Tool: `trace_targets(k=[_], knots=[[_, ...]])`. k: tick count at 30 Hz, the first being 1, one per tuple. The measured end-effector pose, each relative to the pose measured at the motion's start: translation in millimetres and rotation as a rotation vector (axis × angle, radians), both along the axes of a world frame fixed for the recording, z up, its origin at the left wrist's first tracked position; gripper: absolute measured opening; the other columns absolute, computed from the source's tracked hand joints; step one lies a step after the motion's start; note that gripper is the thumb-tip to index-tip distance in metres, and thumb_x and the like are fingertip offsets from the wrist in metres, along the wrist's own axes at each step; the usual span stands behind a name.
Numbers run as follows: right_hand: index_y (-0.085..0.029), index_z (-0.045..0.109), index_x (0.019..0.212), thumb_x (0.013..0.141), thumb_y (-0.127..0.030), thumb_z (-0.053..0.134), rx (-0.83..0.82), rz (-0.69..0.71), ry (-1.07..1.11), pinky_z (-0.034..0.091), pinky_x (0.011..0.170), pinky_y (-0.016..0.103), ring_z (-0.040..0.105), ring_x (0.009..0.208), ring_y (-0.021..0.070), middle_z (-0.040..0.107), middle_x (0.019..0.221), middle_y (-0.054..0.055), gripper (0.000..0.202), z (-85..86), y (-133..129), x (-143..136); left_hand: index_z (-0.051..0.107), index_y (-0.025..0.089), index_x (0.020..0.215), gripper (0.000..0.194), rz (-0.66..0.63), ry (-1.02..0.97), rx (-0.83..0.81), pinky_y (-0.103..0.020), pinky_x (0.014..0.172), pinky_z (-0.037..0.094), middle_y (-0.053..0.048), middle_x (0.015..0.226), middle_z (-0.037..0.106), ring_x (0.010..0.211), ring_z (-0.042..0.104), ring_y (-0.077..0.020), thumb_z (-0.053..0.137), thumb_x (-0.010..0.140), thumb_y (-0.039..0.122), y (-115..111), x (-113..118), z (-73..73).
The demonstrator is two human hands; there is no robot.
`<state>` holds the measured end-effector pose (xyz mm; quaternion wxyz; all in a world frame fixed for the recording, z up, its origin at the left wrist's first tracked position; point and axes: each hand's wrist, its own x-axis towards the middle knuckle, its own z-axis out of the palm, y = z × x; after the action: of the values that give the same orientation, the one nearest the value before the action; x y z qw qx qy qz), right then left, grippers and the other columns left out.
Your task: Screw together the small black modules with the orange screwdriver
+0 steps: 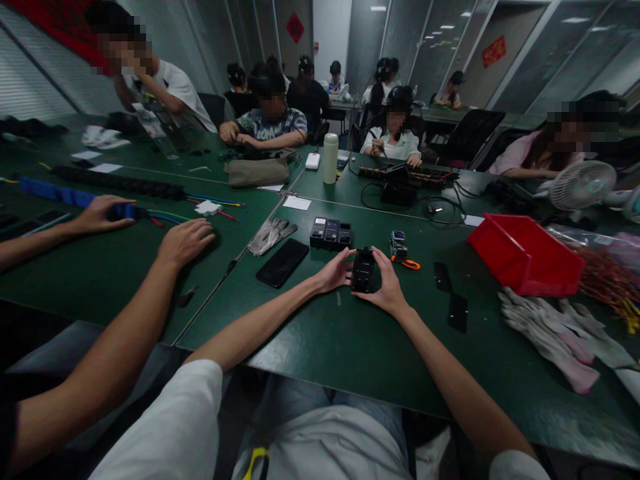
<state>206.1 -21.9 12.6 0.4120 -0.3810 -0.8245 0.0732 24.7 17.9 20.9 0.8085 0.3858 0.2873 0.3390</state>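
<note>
Black casing (363,272) held over the green table (310,360), its sides covered by fingers.
Left hand (336,272) and right hand (388,285) half-curl around it, pinching opposite edges; bare tabletop lies between them and the near rim.

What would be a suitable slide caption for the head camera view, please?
Two bare hands hold a small black device above a green table.

- Patterned shirt (287,125) across the bench: large pale letters, too blurred to read surely.
- Red diamond sign (295,28) and red wall sign (494,53): lettering unreadable.
- Three-part black block (331,233): pale labels, too small.
- Held black casing (363,272): faint pale marks, illegible.
</note>
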Motion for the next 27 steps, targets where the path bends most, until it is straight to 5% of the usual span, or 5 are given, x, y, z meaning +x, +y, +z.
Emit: trace_targets(k=[6, 14, 20, 27], knots=[[-0.027, 0.015, 0.143, 0.063, -0.039, 0.077, -0.009, 0.004, 0.011, 0.030, 0.108, 0.054, 0.027, 0.136, 0.0301, 0.027, 0.147, 0.010, 0.103, -1.3, 0.9, -0.4, 0.046, 0.028, 0.122, 0.053, -0.060, -0.091, 0.007, -0.036, 0.069, 0.048, -0.008, 0.103, 0.061, 0.075, 0.062, -0.0196, 0.044, 0.080, 0.060, 7.7, -1.5, -12.8], [-0.028, 0.016, 0.142, 0.065, -0.038, 0.077, -0.006, -0.003, -0.001, 0.029, 0.109, 0.054, 0.027, 0.136, 0.0297, 0.026, 0.147, 0.010, 0.099, -2.0, 1.3, -1.0, 0.047, 0.027, 0.119, 0.049, -0.011, -0.030, 0.097, -0.027, 0.064, 0.047, -0.002, 0.093, 0.063, 0.068, 0.061, -0.0132, 0.064, 0.074, 0.036, 4.0, -1.9, -13.3], [-0.029, 0.016, 0.142, 0.065, -0.038, 0.076, -0.010, -0.003, -0.016, 0.029, 0.108, 0.055, 0.026, 0.136, 0.0303, 0.025, 0.147, 0.010, 0.098, -3.5, 1.7, -0.9, 0.049, 0.030, 0.118, 0.051, 0.045, 0.127, 0.237, -0.039, 0.076, 0.048, -0.001, 0.099, 0.067, 0.094, 0.062, -0.0230, 0.068, 0.071, 0.018, -4.7, -2.2, -5.0], [-0.030, 0.017, 0.142, 0.066, -0.037, 0.076, -0.018, -0.005, -0.012, 0.029, 0.108, 0.056, 0.026, 0.136, 0.0307, 0.026, 0.147, 0.009, 0.096, -4.0, 1.8, -1.4, 0.046, 0.032, 0.119, 0.053, 0.029, 0.126, 0.240, -0.040, 0.084, 0.049, 0.001, 0.104, 0.066, 0.102, 0.060, -0.0232, 0.067, 0.072, 0.017, -5.7, -0.6, -5.0]])
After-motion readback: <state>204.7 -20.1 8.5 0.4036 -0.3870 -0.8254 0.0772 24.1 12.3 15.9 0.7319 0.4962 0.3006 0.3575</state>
